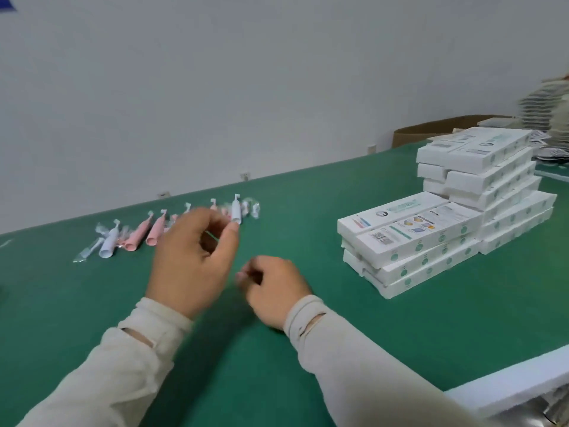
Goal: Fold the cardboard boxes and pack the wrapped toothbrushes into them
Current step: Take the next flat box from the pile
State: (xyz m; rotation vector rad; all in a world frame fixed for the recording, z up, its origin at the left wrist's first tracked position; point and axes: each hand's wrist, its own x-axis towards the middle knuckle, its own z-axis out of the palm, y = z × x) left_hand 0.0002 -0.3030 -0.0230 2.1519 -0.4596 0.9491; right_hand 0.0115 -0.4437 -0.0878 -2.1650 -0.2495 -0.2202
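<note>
Several wrapped toothbrushes, pink ones (pixel 139 235) and white ones (pixel 108 243), lie in a row on the green table (pixel 308 318) at the left. One white toothbrush (pixel 236 211) lies at the right end of the row. My left hand (pixel 192 260) hovers blurred over the row, fingers loosely curled, thumb tip beside that toothbrush's base, gripping nothing I can see. My right hand (pixel 272 288) rests on the table nearer to me, fingers curled in, nothing visible in it. Folded white boxes (pixel 409 238) are stacked at the right.
A taller stack of white boxes (pixel 480 167) stands behind the lower one. A brown carton (pixel 431 131) and piles of flat packaging (pixel 545 109) sit at the far right. A white board (pixel 508 386) lies at the table's near right edge.
</note>
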